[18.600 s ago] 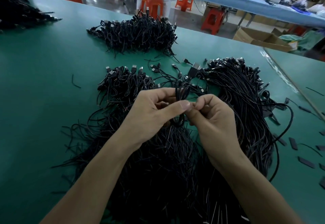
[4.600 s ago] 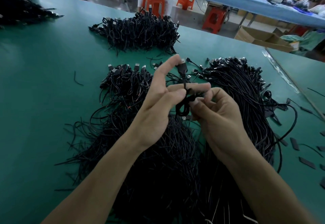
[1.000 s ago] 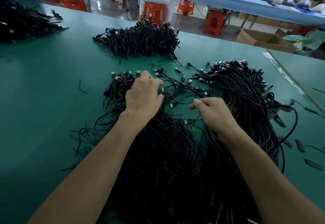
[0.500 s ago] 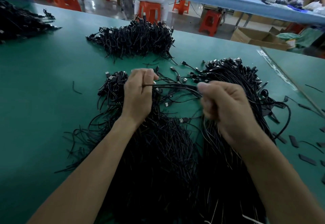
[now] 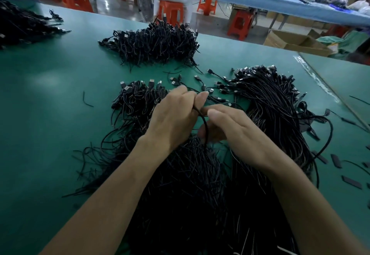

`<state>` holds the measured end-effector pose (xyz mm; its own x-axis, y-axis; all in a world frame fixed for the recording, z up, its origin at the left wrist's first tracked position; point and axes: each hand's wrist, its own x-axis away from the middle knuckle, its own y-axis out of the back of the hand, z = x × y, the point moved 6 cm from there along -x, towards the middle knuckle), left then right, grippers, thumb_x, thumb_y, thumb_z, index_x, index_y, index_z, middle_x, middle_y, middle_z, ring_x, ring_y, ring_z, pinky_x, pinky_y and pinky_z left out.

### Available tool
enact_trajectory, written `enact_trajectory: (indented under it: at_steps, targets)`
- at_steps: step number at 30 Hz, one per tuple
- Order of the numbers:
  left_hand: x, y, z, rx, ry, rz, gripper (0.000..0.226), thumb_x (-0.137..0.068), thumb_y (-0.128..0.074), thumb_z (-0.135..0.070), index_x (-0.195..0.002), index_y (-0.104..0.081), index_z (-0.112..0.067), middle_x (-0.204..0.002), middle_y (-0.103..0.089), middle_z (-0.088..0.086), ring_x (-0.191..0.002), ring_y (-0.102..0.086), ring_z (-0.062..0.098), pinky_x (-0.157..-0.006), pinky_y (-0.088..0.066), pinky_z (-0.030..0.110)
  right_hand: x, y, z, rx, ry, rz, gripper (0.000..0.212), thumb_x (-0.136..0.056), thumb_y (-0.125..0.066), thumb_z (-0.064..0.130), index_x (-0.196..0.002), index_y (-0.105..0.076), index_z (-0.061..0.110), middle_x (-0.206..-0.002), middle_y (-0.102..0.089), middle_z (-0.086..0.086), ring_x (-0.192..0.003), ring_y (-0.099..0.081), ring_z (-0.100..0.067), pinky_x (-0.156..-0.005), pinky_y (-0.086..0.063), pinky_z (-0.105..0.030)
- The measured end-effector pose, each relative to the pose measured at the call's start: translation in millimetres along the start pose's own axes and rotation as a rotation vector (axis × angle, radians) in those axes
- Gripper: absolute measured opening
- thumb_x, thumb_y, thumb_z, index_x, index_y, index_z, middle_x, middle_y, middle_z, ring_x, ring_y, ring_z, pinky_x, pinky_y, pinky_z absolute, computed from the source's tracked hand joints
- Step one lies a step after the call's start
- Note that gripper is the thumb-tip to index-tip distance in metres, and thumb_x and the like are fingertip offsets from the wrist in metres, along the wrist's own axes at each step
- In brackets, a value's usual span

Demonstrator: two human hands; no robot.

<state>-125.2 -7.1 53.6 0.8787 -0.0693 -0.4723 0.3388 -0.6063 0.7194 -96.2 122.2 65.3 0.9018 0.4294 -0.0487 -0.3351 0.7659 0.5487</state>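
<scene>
Head view, landmark: the loose cable heap [image 5: 180,184], spread on the green table [image 5: 50,114] under both forearms.
Cable in hand: a single black cable [image 5: 205,126] is held just above the heap's far end, arcing from the left thumb down between the two hands.
Left hand [image 5: 174,118]: the fingers are curled over the cable's upper end and the thumb is pressed on it, probably so that the end is fixed while a loop is formed.
Right hand [image 5: 234,132]: the fingers are curled under against the cable's lower run, with the thumb laid forward; whether the cable is actually pinched cannot be told.
Step judged: one cable is being separated for coiling.
Beyond the heap, left: a small pile of looped cables [image 5: 136,98] is kept within reach.
Further beyond: a larger coiled pile [image 5: 158,42] is stacked.
Right of the heap: a straight bundle [image 5: 276,110] is laid, with black strips [image 5: 336,160] scattered past it.
In the way: stray plugs [image 5: 210,89] lie just past the fingers, and the lower run may be snagged by the heap's tangled strands.
</scene>
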Motion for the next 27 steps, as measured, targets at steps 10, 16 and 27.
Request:
enact_trajectory:
  at_steps: [10,16,27]
  targets:
    - [3,17,2,0.130,-0.141,-0.314,0.037,-0.093,-0.061,-0.037,-0.071,-0.054,-0.010,-0.078,-0.047,-0.001,-0.071,-0.042,0.015,-0.062,-0.035,0.028,10,39,-9,-0.230,-0.020,-0.534,0.028,-0.104,-0.046,0.022,-0.082,-0.064,0.024,-0.054,-0.050,0.011,-0.051,-0.041,-0.008,-0.047,-0.034,-0.029]
    - [1,35,-1,-0.170,-0.100,-0.328,0.051,-0.095,-0.049,-0.055,-0.081,-0.072,-0.012,-0.099,-0.058,0.006,-0.090,-0.047,0.023,-0.075,-0.042,0.038,17,68,-13,-0.260,-0.013,-0.772,0.032,-0.106,-0.045,0.024,-0.080,-0.065,0.027,-0.064,-0.040,0.007,-0.060,-0.032,-0.014,-0.058,-0.031,-0.038]
    - [20,-5,5,0.757,0.155,0.331,0.020,-0.100,-0.051,-0.040,-0.093,-0.066,-0.029,-0.056,-0.049,-0.013,-0.050,-0.044,0.009,-0.049,-0.043,0.023,7,47,-13,-0.229,0.035,-0.380,0.029,-0.100,-0.056,0.018,-0.076,-0.071,0.017,-0.050,-0.045,0.014,-0.046,-0.038,0.000,-0.048,-0.034,-0.013]
